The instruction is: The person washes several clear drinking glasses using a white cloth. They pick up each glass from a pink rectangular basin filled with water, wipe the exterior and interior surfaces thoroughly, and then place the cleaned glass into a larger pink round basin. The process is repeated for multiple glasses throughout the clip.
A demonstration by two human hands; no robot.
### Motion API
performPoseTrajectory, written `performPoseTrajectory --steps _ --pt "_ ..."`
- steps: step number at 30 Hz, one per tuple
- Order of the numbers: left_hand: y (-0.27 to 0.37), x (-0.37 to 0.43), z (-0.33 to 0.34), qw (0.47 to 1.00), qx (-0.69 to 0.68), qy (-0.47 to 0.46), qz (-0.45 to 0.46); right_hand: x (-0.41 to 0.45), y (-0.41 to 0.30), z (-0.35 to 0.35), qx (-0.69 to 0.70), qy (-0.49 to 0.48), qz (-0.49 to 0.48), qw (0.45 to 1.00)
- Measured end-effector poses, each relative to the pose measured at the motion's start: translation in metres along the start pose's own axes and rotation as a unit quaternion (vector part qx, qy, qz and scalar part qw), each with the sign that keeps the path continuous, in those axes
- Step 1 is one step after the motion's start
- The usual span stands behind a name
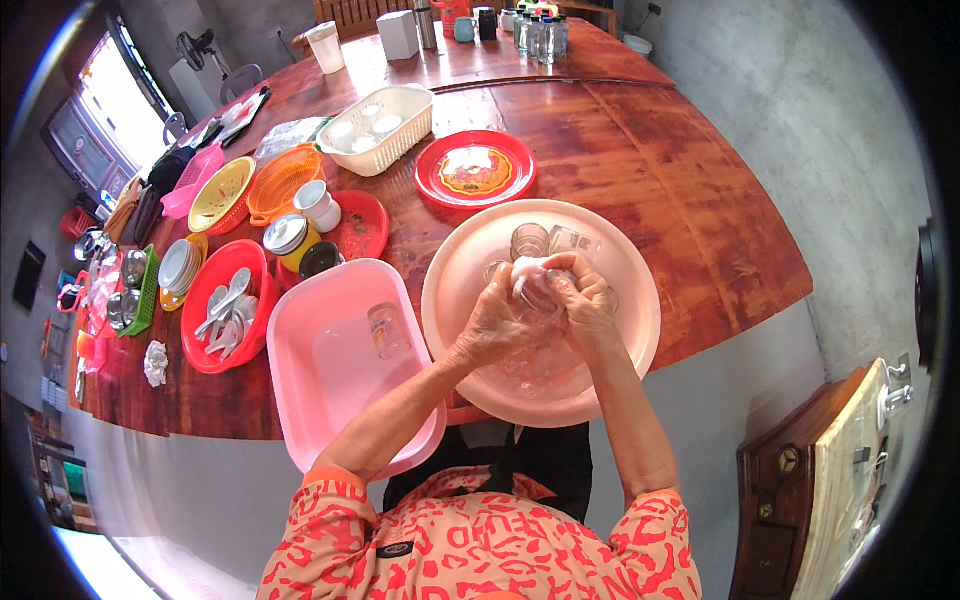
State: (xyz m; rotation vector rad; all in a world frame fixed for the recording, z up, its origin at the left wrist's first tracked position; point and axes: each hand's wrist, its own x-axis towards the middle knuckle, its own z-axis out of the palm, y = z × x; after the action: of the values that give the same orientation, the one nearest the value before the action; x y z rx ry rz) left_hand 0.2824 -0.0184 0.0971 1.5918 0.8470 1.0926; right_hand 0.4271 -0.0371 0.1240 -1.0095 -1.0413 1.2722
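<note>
Over a round peach basin [450, 360] with water in it, my left hand [501, 315] grips a clear drinking glass [538, 296] from the side. My right hand [589, 304] is on the glass too, and a white cloth [528, 271] is bunched at its rim between my fingers. Several more glasses lie in the basin beyond my hands, among them an upright-looking glass [530, 241] and a printed glass [576, 241]; others are partly hidden. To the left, a pink rectangular tub [330, 375] holds one glass [389, 330] lying on its side.
A red round tray [475, 169] lies behind the basin. Further left are a cream basket [390, 142] with white cups, an orange colander [285, 180], a red bowl [196, 330] of white spoons and stacked saucers [180, 266]. The wooden table's right edge [739, 330] curves past the basin.
</note>
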Motion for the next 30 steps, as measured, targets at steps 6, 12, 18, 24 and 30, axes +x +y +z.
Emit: performPoseTrajectory --steps 6,12,18,24,30 --pt "0.000 0.010 -0.007 0.902 -0.378 0.032 -0.207 -0.024 0.023 0.006 0.143 0.008 0.015 0.990" --pt "-0.005 0.019 -0.003 0.772 -0.576 0.126 -0.237 -0.039 0.031 0.031 -0.267 0.094 -0.238 0.929" --pt "-0.005 0.016 0.003 0.763 -0.584 0.137 -0.240 -0.048 0.025 0.034 -0.361 0.073 -0.312 0.876" --pt "0.002 0.020 0.015 0.774 -0.558 0.203 -0.221 -0.036 0.010 0.021 -0.523 -0.005 -0.279 0.805" --pt "0.006 0.018 0.008 0.810 -0.506 0.206 -0.214 -0.041 0.014 0.022 0.002 0.005 -0.016 1.000"
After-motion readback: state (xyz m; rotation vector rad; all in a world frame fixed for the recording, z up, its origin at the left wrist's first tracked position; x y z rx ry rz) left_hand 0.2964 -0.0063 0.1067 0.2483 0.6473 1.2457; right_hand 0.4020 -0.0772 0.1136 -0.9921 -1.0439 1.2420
